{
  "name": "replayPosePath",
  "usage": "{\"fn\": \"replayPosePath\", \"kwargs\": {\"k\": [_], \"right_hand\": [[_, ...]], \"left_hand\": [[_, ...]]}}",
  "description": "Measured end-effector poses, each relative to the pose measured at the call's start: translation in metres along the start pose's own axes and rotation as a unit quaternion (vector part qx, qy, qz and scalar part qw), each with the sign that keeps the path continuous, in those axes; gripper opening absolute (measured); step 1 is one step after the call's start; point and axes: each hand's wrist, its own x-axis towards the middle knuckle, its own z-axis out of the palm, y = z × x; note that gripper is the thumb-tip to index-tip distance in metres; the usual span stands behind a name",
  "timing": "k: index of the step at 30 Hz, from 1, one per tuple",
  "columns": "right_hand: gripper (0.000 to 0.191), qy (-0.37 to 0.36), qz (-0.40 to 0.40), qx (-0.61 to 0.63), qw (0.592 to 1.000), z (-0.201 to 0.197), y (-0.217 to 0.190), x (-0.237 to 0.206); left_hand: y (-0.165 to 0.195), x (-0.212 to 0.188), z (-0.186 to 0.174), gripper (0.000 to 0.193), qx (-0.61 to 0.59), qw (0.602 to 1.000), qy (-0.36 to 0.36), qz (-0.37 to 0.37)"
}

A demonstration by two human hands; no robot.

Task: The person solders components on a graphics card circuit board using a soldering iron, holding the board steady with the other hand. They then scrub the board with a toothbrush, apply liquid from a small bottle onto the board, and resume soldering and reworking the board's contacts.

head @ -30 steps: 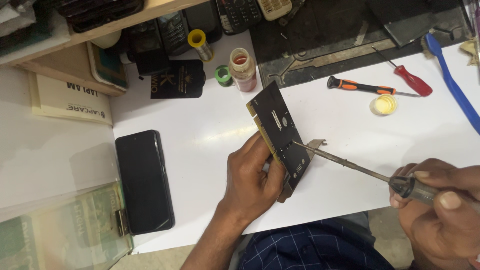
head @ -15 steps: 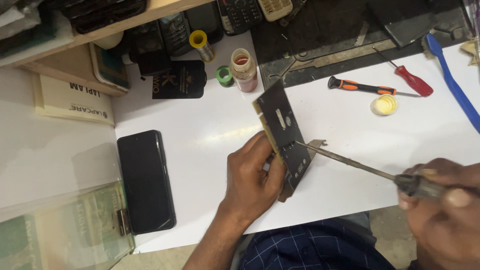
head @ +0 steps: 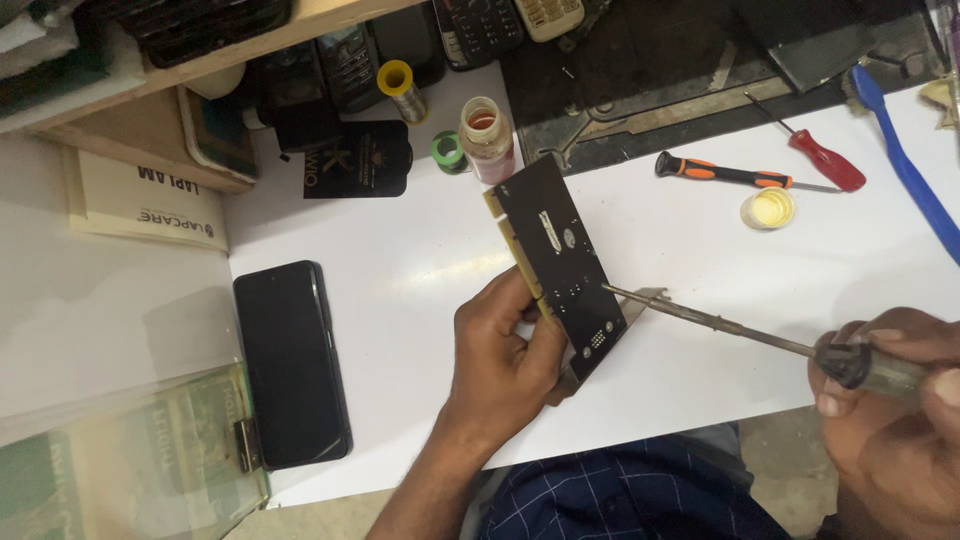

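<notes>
left hand (head: pixel 500 350) fingers grip circuit board (head: pixel 560 265); right hand (head: pixel 895 400), half cropped, clasps screwdriver (head: pixel 720 325).

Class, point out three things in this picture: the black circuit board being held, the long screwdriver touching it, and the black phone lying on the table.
Black circuit board (head: pixel 560 265): head view, middle of its dark face.
Long screwdriver (head: pixel 715 322): head view, midway along its metal shaft.
Black phone (head: pixel 290 362): head view, centre of its dark screen.
</notes>
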Motion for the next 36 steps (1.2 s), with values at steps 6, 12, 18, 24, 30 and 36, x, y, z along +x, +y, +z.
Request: {"fn": "replayPosePath", "kwargs": {"k": [6,12,18,24,30,36], "right_hand": [[0.023,-0.005,-0.002,0.062,0.998,-0.006,0.011,0.013],[0.022,-0.010,-0.012,0.086,0.996,-0.006,0.017,0.029],[0.025,-0.006,0.002,0.118,0.993,-0.008,0.019,0.032],[0.021,-0.005,0.009,0.117,0.993,-0.012,0.032,0.036],[0.023,-0.068,-0.009,0.092,0.993,-0.013,0.031,0.040],[0.039,-0.143,-0.008,-0.050,0.988,-0.010,0.019,0.054]], "left_hand": [[-0.009,0.002,-0.001,0.026,-0.273,0.959,-0.048,-0.054],[-0.011,0.004,-0.001,0.028,-0.307,0.947,-0.058,-0.068],[-0.012,0.008,0.000,0.044,-0.329,0.929,-0.099,-0.139],[-0.006,0.007,-0.005,0.039,-0.221,0.950,-0.129,-0.180],[0.005,0.025,-0.024,0.050,-0.122,0.957,-0.128,-0.229],[0.011,0.034,-0.037,0.051,0.005,0.974,-0.094,-0.207]]}}
